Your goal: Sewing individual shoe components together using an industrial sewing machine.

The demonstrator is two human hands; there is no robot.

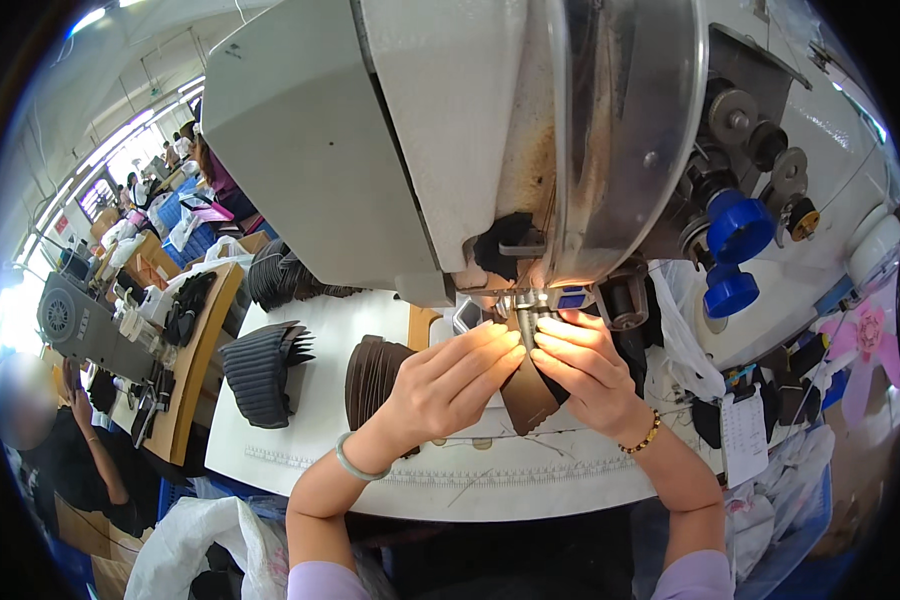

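Under the lit head of a sewing machine, both hands work on a brown fabric piece. My left hand comes in from the left, its fingertips pressed together on the piece's left side. From the right, my right hand grips the other side, close to the presser foot. The piece's pointed lower end hangs toward me between the hands. A dark layer shows along its right side, partly covered by my right fingers. Beside my left wrist stands a stack of brown pieces.
Left on the white table lie a stack of dark ribbed pieces and a black bundle. Blue tension knobs stick out at upper right. A white bag hangs below left. A co-worker's arm shows far left.
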